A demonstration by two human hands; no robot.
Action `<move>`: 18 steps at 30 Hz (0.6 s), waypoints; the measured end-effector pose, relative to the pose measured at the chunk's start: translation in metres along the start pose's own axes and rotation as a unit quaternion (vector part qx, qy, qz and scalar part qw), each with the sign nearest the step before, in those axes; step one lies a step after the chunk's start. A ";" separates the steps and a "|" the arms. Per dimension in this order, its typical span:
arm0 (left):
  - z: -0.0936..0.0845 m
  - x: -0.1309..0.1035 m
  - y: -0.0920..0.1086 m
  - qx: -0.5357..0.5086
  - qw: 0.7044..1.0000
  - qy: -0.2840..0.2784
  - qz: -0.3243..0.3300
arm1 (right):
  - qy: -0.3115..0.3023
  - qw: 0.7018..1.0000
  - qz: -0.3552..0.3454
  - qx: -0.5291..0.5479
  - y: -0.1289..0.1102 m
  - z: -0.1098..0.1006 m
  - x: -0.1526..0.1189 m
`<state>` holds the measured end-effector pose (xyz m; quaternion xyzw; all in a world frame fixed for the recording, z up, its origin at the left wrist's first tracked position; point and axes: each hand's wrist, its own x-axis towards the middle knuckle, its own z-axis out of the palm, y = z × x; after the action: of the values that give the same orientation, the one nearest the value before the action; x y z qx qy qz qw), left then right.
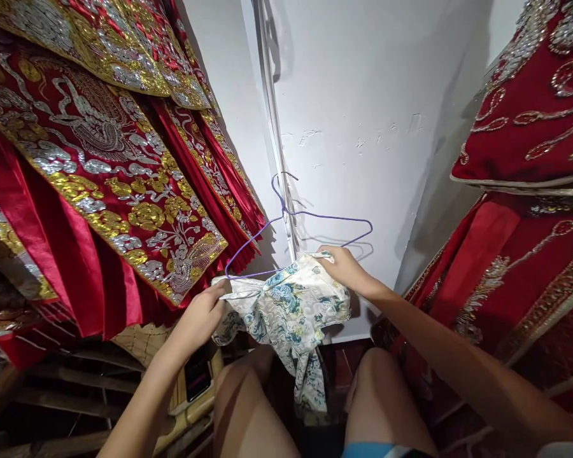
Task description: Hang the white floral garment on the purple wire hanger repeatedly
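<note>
A white garment (293,305) with blue and green floral print hangs gathered between my two hands, its lower end dangling above my knees. The bottom bar of a purple wire hanger (332,217) runs along the garment's upper edge, and its hook points up toward the wall. My left hand (204,313) pinches the garment near the hanger's left corner. At the upper right edge of the cloth, my right hand (342,267) grips the fabric close to the hanger's bar. Folds hide how the cloth lies around the bar.
Red costumes with gold and silver embroidery (143,210) hang at left. More beaded red garments (530,146) hang at right. A white wall (363,83) with a vertical pipe (270,108) stands ahead. Bamboo slats (76,381) and a dark phone-like object (199,378) are lower left.
</note>
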<state>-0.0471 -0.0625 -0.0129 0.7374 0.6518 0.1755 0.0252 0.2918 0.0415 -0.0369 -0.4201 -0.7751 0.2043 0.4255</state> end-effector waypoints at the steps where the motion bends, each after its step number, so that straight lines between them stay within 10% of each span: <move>1: -0.001 0.004 0.003 -0.003 1.000 0.014 0.001 | -0.003 1.000 -0.002 0.007 -0.002 -0.005 -0.004; 12: -0.004 0.062 0.056 -0.153 0.942 0.285 0.086 | -0.025 0.994 -0.028 0.102 -0.034 -0.024 -0.036; 18: -0.001 0.055 0.053 -0.088 0.932 0.330 0.119 | 0.013 0.997 0.001 0.080 -0.024 -0.061 -0.043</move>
<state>0.0077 -0.0170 0.0141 0.7047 0.5131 0.4673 -0.1474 0.3435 -0.0099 -0.0080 -0.3882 -0.7505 0.2607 0.4671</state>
